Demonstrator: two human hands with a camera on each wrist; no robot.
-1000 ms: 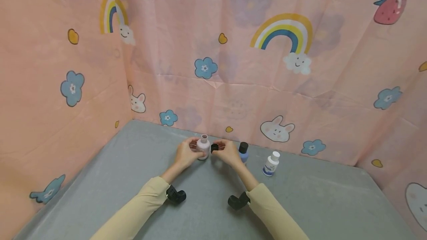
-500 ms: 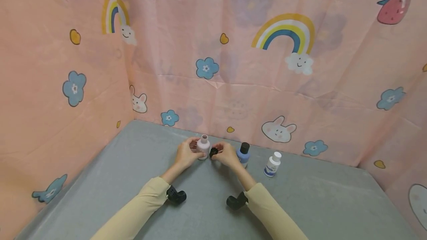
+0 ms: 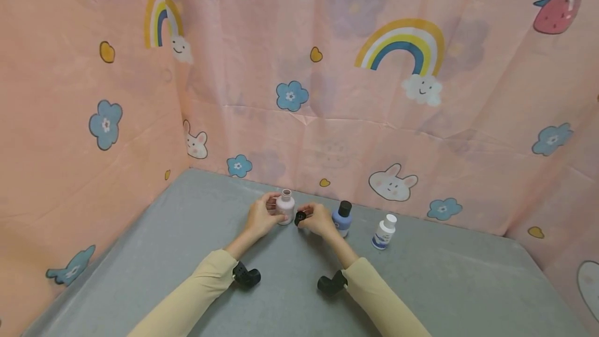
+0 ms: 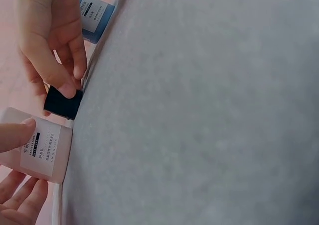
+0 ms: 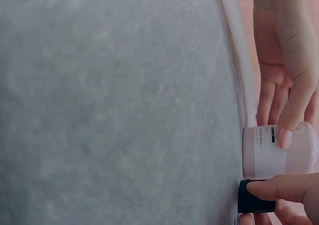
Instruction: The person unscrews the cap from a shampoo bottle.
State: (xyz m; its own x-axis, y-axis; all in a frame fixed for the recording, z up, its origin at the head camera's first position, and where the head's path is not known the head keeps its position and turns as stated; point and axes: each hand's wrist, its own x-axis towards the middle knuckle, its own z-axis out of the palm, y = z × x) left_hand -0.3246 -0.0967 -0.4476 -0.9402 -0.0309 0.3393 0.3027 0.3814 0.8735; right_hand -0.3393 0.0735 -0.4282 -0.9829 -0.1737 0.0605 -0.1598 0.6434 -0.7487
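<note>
Here, pink bottle [image 3: 285, 206] stood uncapped, black cap [image 3: 300, 217] apart.
Left hand [image 3: 260, 216] curled round the bottle, apparently to steady it upright; right hand [image 3: 320, 219] pinched the cap; blue bottle [image 3: 342, 220] stood just right of that hand.

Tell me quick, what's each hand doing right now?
Left hand: holding the pale pink bottle, which has no cap on.
Right hand: pinching a black cap.
</note>
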